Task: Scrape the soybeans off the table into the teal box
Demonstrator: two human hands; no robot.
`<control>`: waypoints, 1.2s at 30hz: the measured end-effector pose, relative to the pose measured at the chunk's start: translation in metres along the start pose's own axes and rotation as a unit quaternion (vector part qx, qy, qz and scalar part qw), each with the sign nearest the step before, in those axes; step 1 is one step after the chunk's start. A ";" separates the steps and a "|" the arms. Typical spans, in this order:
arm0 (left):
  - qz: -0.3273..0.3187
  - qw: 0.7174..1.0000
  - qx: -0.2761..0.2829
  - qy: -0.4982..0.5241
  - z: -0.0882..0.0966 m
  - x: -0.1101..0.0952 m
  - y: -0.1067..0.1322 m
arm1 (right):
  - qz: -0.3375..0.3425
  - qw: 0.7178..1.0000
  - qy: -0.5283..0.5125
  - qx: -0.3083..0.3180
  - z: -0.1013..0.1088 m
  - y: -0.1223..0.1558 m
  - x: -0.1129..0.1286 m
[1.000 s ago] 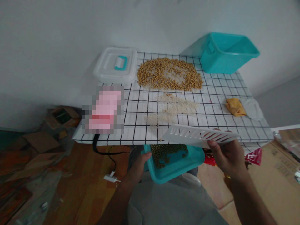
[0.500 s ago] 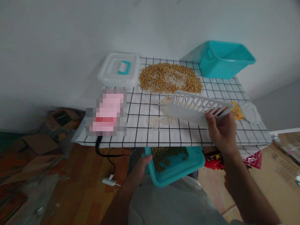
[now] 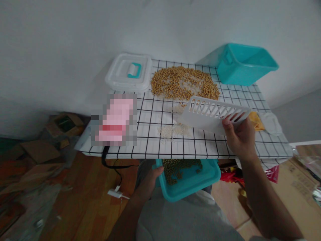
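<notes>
My right hand (image 3: 238,137) grips a white slotted plastic board (image 3: 212,113) by its right end, holding it tilted over the table just in front of a pile of soybeans mixed with rice (image 3: 184,83). A loose patch of rice (image 3: 173,130) lies on the checked tablecloth (image 3: 155,144) left of the board. Below the table's front edge, my left hand (image 3: 150,182) holds the left side of a teal tray (image 3: 198,182) with soybeans in it, resting above my lap.
A teal tub (image 3: 244,63) stands at the back right. A clear lidded box with a teal handle (image 3: 129,72) sits at the back left. A yellow wrapper (image 3: 257,120) and a clear lid (image 3: 271,124) lie at the right. Cardboard boxes (image 3: 40,147) and a cable (image 3: 112,167) are on the floor.
My right hand has lifted the slotted board from the table's front edge up and back, to just in front of the soybean pile, covering part of the rice. My left hand and tray stay put.
</notes>
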State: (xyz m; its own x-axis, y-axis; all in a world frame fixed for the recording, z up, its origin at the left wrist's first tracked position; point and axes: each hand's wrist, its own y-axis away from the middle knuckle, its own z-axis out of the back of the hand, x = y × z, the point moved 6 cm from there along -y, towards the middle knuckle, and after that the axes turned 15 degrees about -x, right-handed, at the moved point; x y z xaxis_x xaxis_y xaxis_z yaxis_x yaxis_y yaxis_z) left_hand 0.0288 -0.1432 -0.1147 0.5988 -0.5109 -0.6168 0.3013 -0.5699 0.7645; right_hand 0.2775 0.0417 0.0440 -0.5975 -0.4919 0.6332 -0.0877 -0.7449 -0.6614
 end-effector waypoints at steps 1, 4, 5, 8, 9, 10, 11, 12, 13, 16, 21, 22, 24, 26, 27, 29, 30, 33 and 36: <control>-0.007 1.000 -0.003 -0.002 0.001 -0.001 -0.001 | 0.000 1.000 0.001 0.002 0.001 0.001 0.000; -0.011 1.000 -0.007 -0.007 0.001 0.000 -0.002 | -0.001 1.000 0.001 0.005 0.003 0.005 0.002; -0.005 1.000 -0.010 -0.006 0.001 0.000 -0.001 | -0.001 1.000 0.001 0.005 0.004 0.006 0.004; 0.003 1.000 -0.022 0.003 0.001 -0.001 0.002 | -0.002 1.000 0.005 0.003 0.008 0.010 0.008; 0.003 1.000 -0.022 0.003 0.000 -0.001 0.004 | -0.001 1.000 0.008 0.001 0.009 0.011 0.009; 0.004 1.000 -0.019 0.001 -0.001 -0.002 0.005 | 0.001 1.000 0.008 0.001 0.011 0.012 0.010; 0.002 1.000 -0.015 0.000 -0.002 -0.003 0.006 | 0.005 1.000 0.006 0.003 0.012 0.014 0.012; 0.002 1.000 -0.012 0.000 -0.002 -0.004 0.007 | 0.007 1.000 0.003 0.007 0.013 0.015 0.013; 0.003 1.000 -0.008 0.002 -0.002 -0.004 0.007 | 0.009 1.000 -0.001 0.013 0.014 0.016 0.015; 0.017 1.000 0.009 0.004 -0.002 0.000 0.005 | 0.009 1.000 -0.009 0.028 0.018 0.020 0.018; 0.055 0.998 0.018 0.007 -0.001 0.008 0.003 | 0.007 1.000 0.019 0.021 0.024 0.025 0.018; 0.058 0.998 0.020 0.009 -0.001 0.008 0.004 | 0.007 1.000 0.018 0.013 0.024 0.025 0.017; 0.051 0.998 0.018 0.010 -0.001 0.005 0.004 | 0.004 1.000 0.010 0.006 0.024 0.026 0.015; 0.048 0.999 0.020 0.003 -0.001 0.003 0.005 | -0.001 1.000 0.004 0.012 0.021 0.026 0.012; 0.049 0.999 0.022 0.000 -0.001 0.003 0.006 | -0.002 1.000 0.004 0.017 0.020 0.026 0.010; 0.053 0.998 0.024 -0.003 -0.001 0.003 0.006 | 0.000 1.000 0.013 0.024 0.019 0.027 0.007; 0.052 0.998 0.023 -0.002 -0.001 0.003 0.006 | 0.000 0.999 0.019 0.025 0.020 0.027 0.006; 0.046 0.999 0.025 0.008 -0.001 0.005 0.004 | -0.005 0.999 0.031 0.031 0.022 0.029 0.005; 0.056 0.998 0.025 0.010 0.000 0.009 0.002 | -0.006 0.999 0.022 0.036 0.025 0.031 0.008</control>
State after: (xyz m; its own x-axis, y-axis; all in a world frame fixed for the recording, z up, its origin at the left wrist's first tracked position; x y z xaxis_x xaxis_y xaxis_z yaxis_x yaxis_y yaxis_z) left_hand 0.0349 -0.1493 -0.1190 0.6415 -0.5602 -0.5241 0.1943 -0.5423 0.8174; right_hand 0.2898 0.0037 0.0387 -0.6319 -0.4638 0.6210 -0.0385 -0.7814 -0.6228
